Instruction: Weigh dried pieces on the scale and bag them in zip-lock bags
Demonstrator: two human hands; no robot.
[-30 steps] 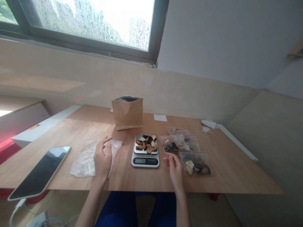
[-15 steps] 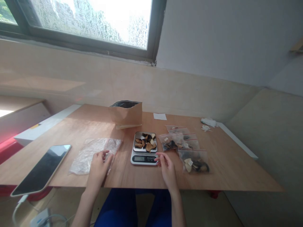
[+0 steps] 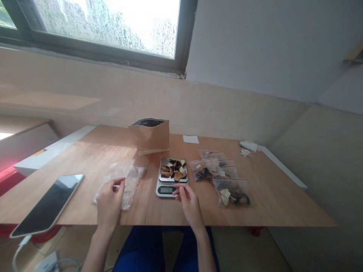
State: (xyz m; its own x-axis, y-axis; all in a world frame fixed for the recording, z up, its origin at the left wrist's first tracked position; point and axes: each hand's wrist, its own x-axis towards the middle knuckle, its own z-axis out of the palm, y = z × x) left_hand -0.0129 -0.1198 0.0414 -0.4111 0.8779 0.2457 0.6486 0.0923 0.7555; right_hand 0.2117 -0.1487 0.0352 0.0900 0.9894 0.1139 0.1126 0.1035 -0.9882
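Observation:
A small digital scale (image 3: 166, 191) stands at the table's middle, its display lit. Dried brown and black slices, like dried mushroom (image 3: 177, 176), lie on its metal pan. My right hand (image 3: 188, 206) hovers at the scale's front right, fingers loosely bent and apart, with nothing seen in them. On the left, my left hand (image 3: 110, 202) is closed over crumpled clear zip bags (image 3: 132, 185), thumb and fingers drawn together at their plastic; the exact grip is partly hidden. Right of the scale lie several filled zip bags (image 3: 232, 194) holding similar slices with small white packets.
Behind the scale stands an open brown paper pouch (image 3: 150, 138). A white paper (image 3: 191, 139) lies near the wall. At the left is a phone (image 3: 49, 204) with a charging cable (image 3: 17, 251). Crumpled white scraps (image 3: 249, 146) are at the back right.
My left hand has shifted left and slightly nearer, and the clear bags under it have changed shape. My right hand has moved left along the scale's front, now partly over its button panel.

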